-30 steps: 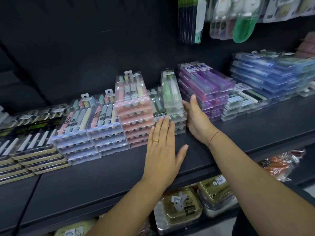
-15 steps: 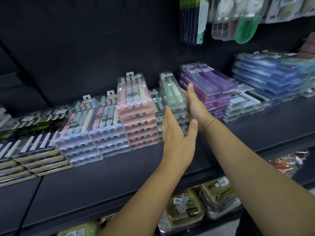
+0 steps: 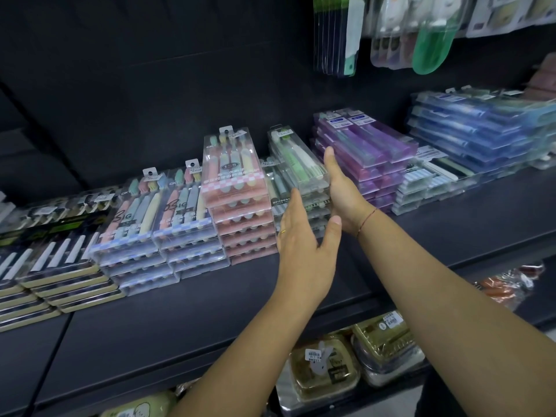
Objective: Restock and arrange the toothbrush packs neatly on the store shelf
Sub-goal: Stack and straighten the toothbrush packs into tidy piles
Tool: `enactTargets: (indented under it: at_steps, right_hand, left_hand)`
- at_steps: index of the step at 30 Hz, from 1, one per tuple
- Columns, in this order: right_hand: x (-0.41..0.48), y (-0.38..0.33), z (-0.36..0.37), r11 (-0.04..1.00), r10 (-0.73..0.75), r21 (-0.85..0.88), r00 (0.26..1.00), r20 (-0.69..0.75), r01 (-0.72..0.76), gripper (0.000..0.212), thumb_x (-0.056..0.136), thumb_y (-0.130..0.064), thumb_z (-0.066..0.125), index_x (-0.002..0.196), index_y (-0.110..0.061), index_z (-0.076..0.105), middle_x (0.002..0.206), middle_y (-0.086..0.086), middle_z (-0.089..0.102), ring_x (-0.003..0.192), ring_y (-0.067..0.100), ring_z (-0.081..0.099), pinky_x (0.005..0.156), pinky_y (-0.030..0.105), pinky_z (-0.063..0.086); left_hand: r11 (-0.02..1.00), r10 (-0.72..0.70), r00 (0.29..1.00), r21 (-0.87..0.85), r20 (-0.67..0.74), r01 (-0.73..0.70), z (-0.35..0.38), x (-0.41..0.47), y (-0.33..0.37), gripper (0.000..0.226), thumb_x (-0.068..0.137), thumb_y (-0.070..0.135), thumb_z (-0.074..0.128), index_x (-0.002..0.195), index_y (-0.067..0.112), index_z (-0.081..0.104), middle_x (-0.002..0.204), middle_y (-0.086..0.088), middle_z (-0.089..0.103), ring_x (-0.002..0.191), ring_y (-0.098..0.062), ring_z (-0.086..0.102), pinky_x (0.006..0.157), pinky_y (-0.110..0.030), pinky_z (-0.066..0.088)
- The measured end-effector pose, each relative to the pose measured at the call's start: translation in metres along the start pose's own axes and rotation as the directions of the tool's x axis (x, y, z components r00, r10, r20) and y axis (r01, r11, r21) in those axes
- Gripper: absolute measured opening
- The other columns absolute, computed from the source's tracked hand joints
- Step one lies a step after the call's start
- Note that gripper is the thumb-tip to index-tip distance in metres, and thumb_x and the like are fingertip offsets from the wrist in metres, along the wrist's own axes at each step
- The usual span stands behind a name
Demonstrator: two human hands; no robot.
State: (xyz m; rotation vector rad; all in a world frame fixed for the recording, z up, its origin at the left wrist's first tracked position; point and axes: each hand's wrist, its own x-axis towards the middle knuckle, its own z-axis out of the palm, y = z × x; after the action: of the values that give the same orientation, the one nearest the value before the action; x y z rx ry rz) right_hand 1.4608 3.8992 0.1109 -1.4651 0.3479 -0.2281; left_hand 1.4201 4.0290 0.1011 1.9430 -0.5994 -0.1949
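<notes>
A stack of clear green-and-white toothbrush packs (image 3: 296,159) stands mid-shelf between a pink stack (image 3: 237,194) and a purple stack (image 3: 364,149). My left hand (image 3: 304,251) is held upright with straight fingers against the front of the green stack. My right hand (image 3: 341,188) lies flat with straight fingers along the stack's right side. Neither hand grips a pack. The lower packs of the green stack are partly hidden behind my hands.
On the dark shelf (image 3: 180,311), blue-checked packs (image 3: 156,230) and black-and-gold packs (image 3: 54,266) lie to the left; striped packs (image 3: 433,179) and blue packs (image 3: 475,130) to the right. Hanging items (image 3: 391,31) are overhead. Packaged goods (image 3: 355,362) fill the shelf below.
My left hand rose from lying flat on the shelf to standing upright at the stack's front. My right hand slid further back and up along the stack's right side.
</notes>
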Motion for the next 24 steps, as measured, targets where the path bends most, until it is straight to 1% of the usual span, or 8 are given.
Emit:
enactTargets:
  at_steps: [2,6,10,12,16,19,21,24]
  right_hand:
    - [-0.002,0.001,0.000,1.000,0.005,-0.029,1.000,-0.006,-0.005,0.051,0.099,-0.060,0.026,0.102,-0.026,0.064,0.083,-0.015,0.073,0.070,-0.010,0.066,0.058,0.007,0.049]
    - [-0.008,0.001,-0.002,0.998,-0.015,-0.063,0.999,-0.030,0.013,0.065,0.097,-0.063,0.025,0.148,-0.024,0.039,0.144,-0.007,0.044,0.124,0.005,0.045,0.102,0.023,0.033]
    - [-0.013,0.001,0.000,0.998,-0.005,-0.060,1.000,-0.023,0.004,0.059,0.100,-0.058,0.025,0.142,-0.023,0.046,0.100,-0.020,0.059,0.075,-0.012,0.054,0.067,0.006,0.040]
    - [-0.015,0.000,0.002,0.999,-0.019,-0.047,0.999,-0.033,0.018,0.060,0.100,-0.058,0.024,0.142,-0.022,0.045,0.084,-0.023,0.051,0.084,-0.010,0.057,0.074,0.009,0.038]
    - [-0.016,0.004,-0.002,0.999,-0.029,-0.022,0.999,-0.039,0.028,0.058,0.100,-0.057,0.022,0.135,-0.021,0.051,0.098,-0.021,0.057,0.078,-0.010,0.050,0.087,0.014,0.033]
    - [-0.018,0.005,0.000,1.000,-0.004,-0.028,1.000,-0.020,0.003,0.043,0.100,-0.058,0.020,0.092,-0.037,0.056,0.076,-0.029,0.055,0.061,-0.020,0.055,0.064,0.001,0.041]
    - [-0.018,0.009,0.000,0.999,-0.020,-0.031,1.000,0.017,0.020,0.044,0.099,-0.060,0.018,0.085,-0.038,0.054,0.071,-0.033,0.057,0.061,-0.024,0.054,0.061,0.002,0.041]
    - [-0.018,0.015,-0.004,0.999,-0.044,-0.014,0.997,0.064,0.045,0.046,0.096,-0.065,0.019,0.091,-0.043,0.058,0.084,-0.034,0.062,0.080,-0.024,0.055,0.084,0.010,0.039]
  left_hand:
    - [1.000,0.000,1.000,-0.002,0.004,0.000,-0.001,0.000,0.001,0.075,0.099,0.045,0.047,0.155,0.034,-0.002,0.163,0.015,0.004,0.148,-0.002,0.002,0.123,-0.034,0.010]
    - [1.000,-0.002,1.000,-0.020,0.007,0.002,-0.003,0.001,0.002,0.074,0.099,0.045,0.046,0.156,0.033,0.000,0.162,0.017,0.004,0.148,-0.001,0.003,0.122,-0.031,0.010]
    - [1.000,-0.013,1.000,-0.019,0.007,0.014,-0.003,0.002,0.001,0.073,0.099,0.047,0.046,0.156,0.034,0.001,0.163,0.015,0.006,0.149,-0.004,0.003,0.121,-0.031,0.010]
    - [1.000,-0.016,1.000,-0.019,0.007,0.016,-0.003,0.002,0.001,0.073,0.099,0.047,0.046,0.156,0.034,0.001,0.163,0.015,0.006,0.149,-0.005,0.003,0.120,-0.032,0.011]
    - [0.999,-0.030,0.999,-0.029,0.011,0.030,-0.004,0.002,0.001,0.073,0.099,0.048,0.046,0.156,0.035,0.001,0.163,0.014,0.006,0.149,-0.007,0.003,0.121,-0.035,0.012]
    - [0.999,-0.029,1.000,-0.027,0.013,0.029,-0.004,0.002,0.001,0.073,0.099,0.048,0.045,0.156,0.035,0.001,0.163,0.014,0.006,0.149,-0.007,0.003,0.122,-0.037,0.012]
    - [0.999,-0.026,1.000,-0.023,0.016,0.027,-0.004,0.002,0.000,0.073,0.099,0.048,0.045,0.155,0.035,0.001,0.163,0.014,0.006,0.149,-0.007,0.003,0.122,-0.038,0.013]
    - [0.999,-0.022,1.000,-0.023,0.014,0.023,-0.003,0.002,0.000,0.074,0.099,0.048,0.046,0.155,0.036,0.001,0.163,0.015,0.006,0.149,-0.006,0.002,0.122,-0.039,0.013]
